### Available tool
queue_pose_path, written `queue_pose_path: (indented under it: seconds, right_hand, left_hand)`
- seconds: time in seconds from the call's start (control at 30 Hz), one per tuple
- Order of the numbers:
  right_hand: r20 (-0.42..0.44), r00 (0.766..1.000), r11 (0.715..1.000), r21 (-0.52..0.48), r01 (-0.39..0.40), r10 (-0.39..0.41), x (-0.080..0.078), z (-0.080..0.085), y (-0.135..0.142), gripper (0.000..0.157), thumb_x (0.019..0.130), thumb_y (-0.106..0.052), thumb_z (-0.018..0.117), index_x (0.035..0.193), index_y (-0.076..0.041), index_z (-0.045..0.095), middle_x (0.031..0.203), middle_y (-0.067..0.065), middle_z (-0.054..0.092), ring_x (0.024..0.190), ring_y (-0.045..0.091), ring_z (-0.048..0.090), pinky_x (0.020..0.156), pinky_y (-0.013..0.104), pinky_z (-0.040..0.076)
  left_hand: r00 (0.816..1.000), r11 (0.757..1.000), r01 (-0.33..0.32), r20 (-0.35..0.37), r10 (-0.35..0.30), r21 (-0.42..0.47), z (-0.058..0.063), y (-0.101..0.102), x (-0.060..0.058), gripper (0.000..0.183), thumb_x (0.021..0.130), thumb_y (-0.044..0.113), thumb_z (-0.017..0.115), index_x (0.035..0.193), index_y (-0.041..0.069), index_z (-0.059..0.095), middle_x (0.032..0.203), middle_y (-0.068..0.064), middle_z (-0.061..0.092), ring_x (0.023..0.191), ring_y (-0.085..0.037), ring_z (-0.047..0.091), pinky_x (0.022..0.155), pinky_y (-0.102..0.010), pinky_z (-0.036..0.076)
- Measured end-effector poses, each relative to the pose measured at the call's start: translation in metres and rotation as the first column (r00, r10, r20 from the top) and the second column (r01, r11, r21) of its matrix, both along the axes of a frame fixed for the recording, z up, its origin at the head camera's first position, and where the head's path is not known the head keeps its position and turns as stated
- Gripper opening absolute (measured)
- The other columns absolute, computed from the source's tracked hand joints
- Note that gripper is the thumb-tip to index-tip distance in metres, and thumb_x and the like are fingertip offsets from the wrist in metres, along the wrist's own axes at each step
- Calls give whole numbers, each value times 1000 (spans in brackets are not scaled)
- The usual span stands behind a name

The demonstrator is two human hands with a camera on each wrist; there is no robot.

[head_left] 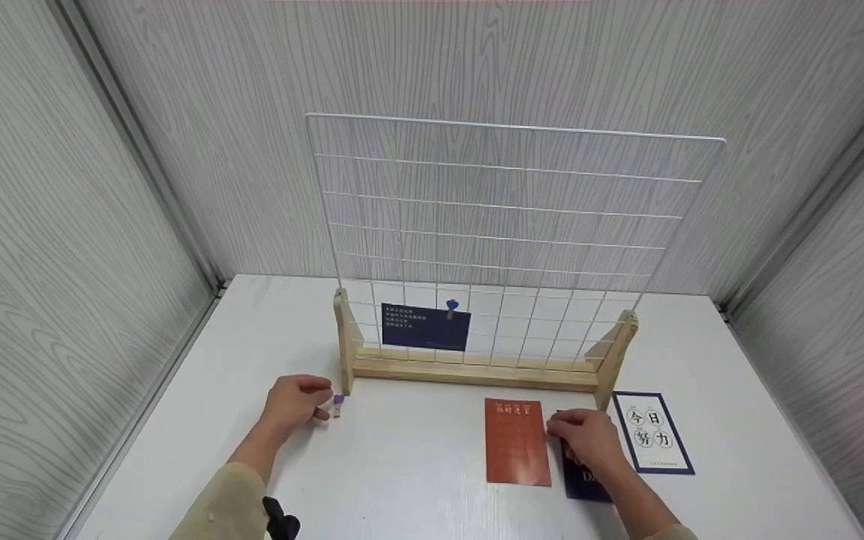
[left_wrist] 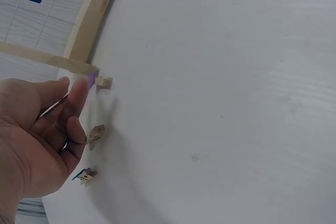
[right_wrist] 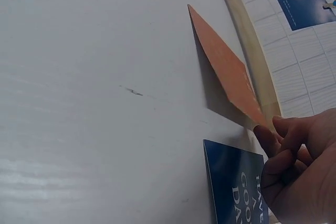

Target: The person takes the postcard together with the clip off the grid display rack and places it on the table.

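My left hand (head_left: 297, 401) is beside a small wooden clip with a purple heart (head_left: 338, 400) on the white table. Its fingertips are close to the clip; whether they touch it, I cannot tell. Two more small clips, one plain-looking clip (left_wrist: 95, 135) and one with a blue edge (left_wrist: 85, 175), lie below that hand in the left wrist view. My right hand (head_left: 589, 439) pinches the edge of an orange-red card (head_left: 518, 442), tilted off the table with a shadow under it. Partly hidden under this hand lies a dark blue card (head_left: 586, 484) with white lettering.
A white wire grid (head_left: 514, 202) stands in a wooden base (head_left: 469, 373) behind the hands. A navy card (head_left: 421, 330) hangs on it from a blue heart clip (head_left: 452, 307). A white card with a blue border (head_left: 653, 435) lies at the right.
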State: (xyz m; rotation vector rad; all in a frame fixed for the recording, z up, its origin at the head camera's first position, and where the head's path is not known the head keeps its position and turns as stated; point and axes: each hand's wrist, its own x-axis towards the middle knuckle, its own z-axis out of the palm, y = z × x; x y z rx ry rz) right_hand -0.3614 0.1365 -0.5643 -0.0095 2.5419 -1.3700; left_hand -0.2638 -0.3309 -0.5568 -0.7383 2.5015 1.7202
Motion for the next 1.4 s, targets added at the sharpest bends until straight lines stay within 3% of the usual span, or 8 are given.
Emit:
queue_pose_path:
  seconds: [0.3,0.63,0.97,1.1,1.4]
  right_hand:
    - [-19,1000,999,-31,-13,13,0,7,-1,22,99,-15,74,114,1,78,90,6,76,65,22,65,58,30,52]
    - [-15,1000,994,-107,-7,5,1,17,-5,27,100,-18,75,119,0,77,98,8,78,70,25,66,60,32,54]
    - [-29,999,978,-207,-31,25,-5,35,-16,34,100,-21,76,126,0,75,107,13,77,64,17,62,58,26,53]
    - [-29,999,965,-259,-42,36,-7,43,-20,37,99,-23,78,128,0,74,112,12,76,62,17,65,63,31,58]
    - [-62,995,938,-333,-92,75,-13,58,-34,37,99,-23,79,128,-2,74,111,16,76,80,29,77,72,31,62]
  left_hand:
    - [1000,1000,11,-16,-12,-20,24,-6,10,32,106,7,64,136,-5,66,124,-19,70,78,-21,74,84,-42,61]
    - [992,992,86,-83,-94,-89,66,-3,14,33,107,14,66,136,0,68,131,-17,70,83,-21,75,88,-38,58]
    - [967,982,173,-178,-184,-79,108,22,0,32,106,14,68,135,2,70,135,-15,68,80,-19,73,93,-39,60]
    - [949,973,214,-217,-228,-88,122,34,-7,30,105,15,70,132,4,73,133,-14,70,79,-19,73,97,-41,58]
    - [915,950,291,-255,-312,-116,147,62,-24,33,104,15,71,135,3,71,134,-12,69,78,-19,75,96,-44,59]
